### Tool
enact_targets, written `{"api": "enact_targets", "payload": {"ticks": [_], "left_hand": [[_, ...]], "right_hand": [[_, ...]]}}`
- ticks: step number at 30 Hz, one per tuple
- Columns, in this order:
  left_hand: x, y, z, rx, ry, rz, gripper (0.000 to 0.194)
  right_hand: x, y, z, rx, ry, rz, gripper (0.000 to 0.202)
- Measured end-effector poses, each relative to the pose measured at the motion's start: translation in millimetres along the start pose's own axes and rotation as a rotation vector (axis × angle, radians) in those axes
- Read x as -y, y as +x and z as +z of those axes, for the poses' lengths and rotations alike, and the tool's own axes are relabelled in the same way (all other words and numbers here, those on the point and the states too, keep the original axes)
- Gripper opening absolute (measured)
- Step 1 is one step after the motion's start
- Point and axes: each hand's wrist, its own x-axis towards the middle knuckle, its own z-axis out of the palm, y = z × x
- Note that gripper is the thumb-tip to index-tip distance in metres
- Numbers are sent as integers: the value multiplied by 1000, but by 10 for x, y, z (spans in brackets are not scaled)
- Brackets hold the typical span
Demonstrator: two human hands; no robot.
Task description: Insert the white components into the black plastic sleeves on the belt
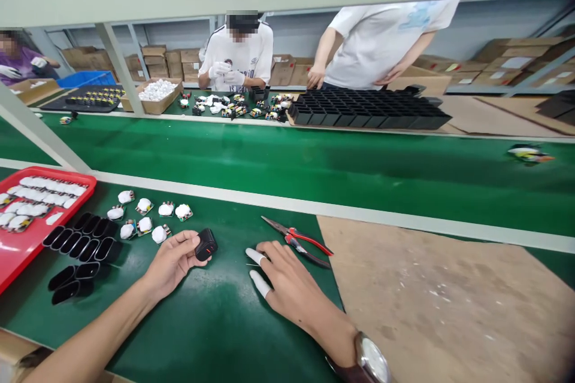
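Note:
My left hand (176, 263) is closed on a small black plastic adapter case (206, 244), gripped between thumb and fingers, with red-orange slots on the side facing me. To its right, my right hand (283, 281) is low over the green table, fingers stretched and apart, with white finger cots on two digits. A thin pale strand (252, 264) shows between those two digits; whether they touch it I cannot tell. Just beyond that hand lie red-and-black long-nose pliers (296, 240). Small circuit boards topped with white blobs (144, 225) are spread beyond my left hand.
Open black cases (83, 245) stand grouped at left, beside a red tray (27, 251) of boards. Brown cardboard (440, 293) covers the right side. Beyond runs a green conveyor (251, 158) carrying a blurred board (530, 154). Co-workers sit or stand across it, near many black cases (368, 111).

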Motion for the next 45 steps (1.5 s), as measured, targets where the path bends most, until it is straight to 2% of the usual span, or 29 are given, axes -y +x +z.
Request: {"api": "enact_targets", "payload": {"ticks": [2, 4, 6, 9, 11, 13, 18, 20, 22, 24, 26, 31, 33, 36, 38, 41, 43, 45], "left_hand": [[27, 7, -30, 11, 112, 63, 37], [63, -1, -46, 49, 348, 224, 34], [83, -10, -34, 83, 577, 402, 32], [8, 58, 45, 95, 762, 576, 27], [-147, 213, 113, 98, 885, 677, 19], [-377, 467, 163, 76, 1001, 756, 13], [-949, 1200, 163, -131, 1211, 803, 16], [-1066, 1352, 140, -183, 1272, 781, 22], [-1129, 1358, 114, -196, 1317, 763, 25], [-1186, 1204, 71, -201, 1338, 770, 23], [-1283, 895, -2, -226, 1338, 803, 21], [-1641, -316, -379, -371, 1346, 837, 45], [-1690, -808, -615, -370, 1425, 758, 45], [-1554, -1375, -1049, -342, 1662, 543, 38], [-1364, -1601, -1347, -400, 1783, 456, 39], [-1063, -1734, -1683, -460, 1851, 390, 36], [-921, -1750, -1774, -431, 1852, 414, 27], [-855, -1773, -1756, -383, 1841, 449, 21]], "right_hand": [[-68, -31, 28, 24, -20, 5, 29], [-147, -53, 95, 15, -72, 5, 34], [-221, -56, 173, -39, -175, 28, 38], [-284, -35, 256, -143, -303, 62, 39], [-283, -23, 275, -187, -329, 49, 38], [-255, -23, 279, -217, -340, 29, 39], [-187, -41, 283, -270, -328, -6, 39], [-188, -42, 283, -294, -314, -12, 37], [-201, -42, 281, -306, -303, -18, 36], [-218, -48, 284, -308, -294, -37, 36], [-231, -65, 301, -317, -277, -72, 38], [-218, -52, 390, -311, -153, -170, 35], [-173, 40, 418, -296, -103, -210, 34], [-12, 314, 445, -255, -51, -261, 32], [145, 587, 473, -208, -28, -278, 33], [374, 1094, 569, -81, -8, -230, 34], [483, 1427, 653, -41, -16, -203, 35], [544, 1662, 715, -47, -19, -210, 31]]}}
